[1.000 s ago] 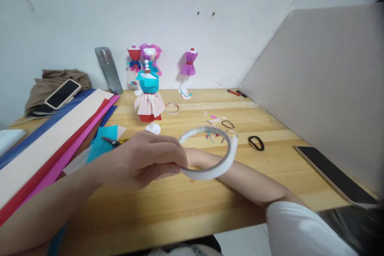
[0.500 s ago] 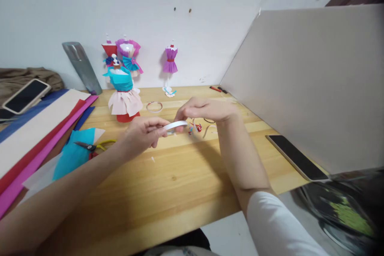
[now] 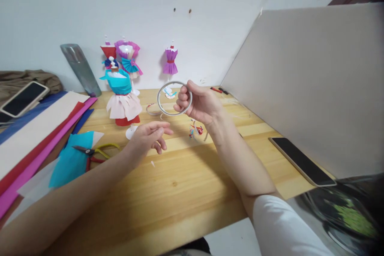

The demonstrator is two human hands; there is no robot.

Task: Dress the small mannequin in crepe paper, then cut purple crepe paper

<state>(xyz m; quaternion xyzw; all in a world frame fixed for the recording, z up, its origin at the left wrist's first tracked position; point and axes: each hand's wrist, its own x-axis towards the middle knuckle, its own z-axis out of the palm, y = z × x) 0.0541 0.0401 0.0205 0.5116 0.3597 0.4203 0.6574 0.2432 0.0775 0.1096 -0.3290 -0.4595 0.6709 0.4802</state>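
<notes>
A narrow roll of tape [image 3: 159, 100], a thin pale ring, is raised above the table in my right hand [image 3: 199, 102]. The thumb lies along its upper right rim and the fingers curl through it. Lower and to the left, my left hand [image 3: 150, 136] hovers with its fingers apart and nothing in them. Behind it stands a dress form [image 3: 121, 92] with a turquoise paper top and pale pleated skirt. Below my right hand, small coloured scraps [image 3: 196, 130] lie on the wooden table [image 3: 180, 208].
Scissors [image 3: 90, 152] rest on turquoise paper [image 3: 70, 160] beside stacked coloured sheets [image 3: 45, 140]. More dress forms, one in purple [image 3: 171, 61], stand near the wall. A bottle [image 3: 80, 70] leans at left; a phone [image 3: 300, 160] lies by the right partition [image 3: 315, 88]. Another ring [image 3: 153, 109] lies behind.
My left hand has let go of the tape roll and moved away from it, slightly down. My right hand has lifted the roll and turned it from edge-on to face-on.
</notes>
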